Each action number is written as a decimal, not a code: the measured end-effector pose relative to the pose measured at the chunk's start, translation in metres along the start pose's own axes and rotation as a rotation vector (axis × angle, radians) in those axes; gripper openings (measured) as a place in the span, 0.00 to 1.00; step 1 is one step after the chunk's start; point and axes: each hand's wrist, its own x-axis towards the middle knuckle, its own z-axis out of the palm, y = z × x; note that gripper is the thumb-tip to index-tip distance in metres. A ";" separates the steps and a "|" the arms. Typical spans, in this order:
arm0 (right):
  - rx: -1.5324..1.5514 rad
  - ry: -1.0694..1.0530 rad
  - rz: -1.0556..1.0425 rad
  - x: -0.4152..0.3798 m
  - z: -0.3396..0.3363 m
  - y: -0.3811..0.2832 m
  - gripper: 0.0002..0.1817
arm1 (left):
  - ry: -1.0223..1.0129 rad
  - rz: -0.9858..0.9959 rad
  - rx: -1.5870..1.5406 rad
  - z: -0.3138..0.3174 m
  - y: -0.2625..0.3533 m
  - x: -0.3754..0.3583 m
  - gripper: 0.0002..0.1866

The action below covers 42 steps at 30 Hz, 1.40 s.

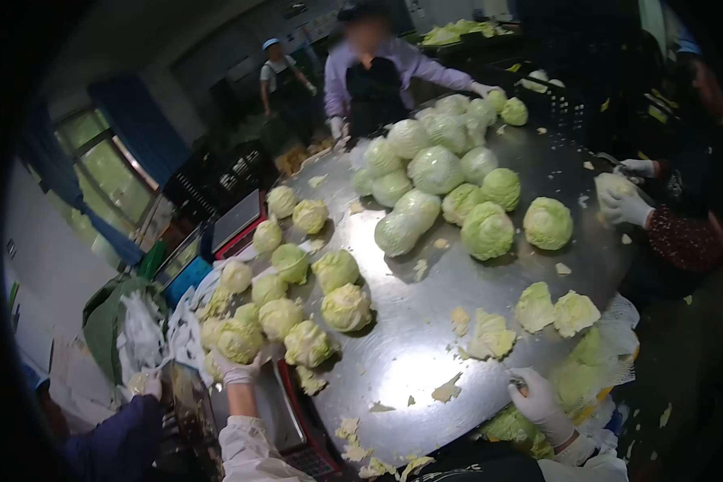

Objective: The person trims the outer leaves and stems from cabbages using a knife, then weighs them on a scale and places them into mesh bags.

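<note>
My left hand (pixel 237 368), in a white glove, is at the near left of the metal table with its fingers around the lower side of a pale green cabbage (pixel 239 341). More trimmed cabbages (pixel 280 319) crowd beside it. My right hand (pixel 534 395), also gloved, is above the near right table edge. Its fingers are curled, and a small dark spot shows between them; what it holds, if anything, I cannot make out. Loose cabbage leaves (pixel 492 336) lie beyond this hand, and more leaves (pixel 512 427) are below it.
A large pile of cabbages (pixel 436 169), several in shiny film, covers the table's far part. A scale (pixel 285 410) stands by my left forearm, another scale (pixel 239 221) farther back. Co-workers stand across (pixel 369 80), at right (pixel 691 217) and lower left (pixel 112 434). Black crates (pixel 217 181) stand behind.
</note>
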 end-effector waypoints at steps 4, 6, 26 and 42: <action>-0.064 -0.069 -0.051 0.049 0.004 -0.001 0.14 | 0.334 -0.061 -0.187 -0.012 0.009 0.053 0.41; -0.096 -0.071 -0.053 0.088 0.004 -0.005 0.14 | 0.426 -0.105 -0.213 -0.034 0.007 0.076 0.41; -0.229 -0.086 -0.550 0.255 0.037 0.003 0.22 | -0.165 -0.122 0.250 0.068 -0.051 0.026 0.41; 0.892 -0.371 0.451 0.025 0.149 -0.004 0.34 | -0.810 -0.055 0.901 0.111 -0.250 -0.104 0.41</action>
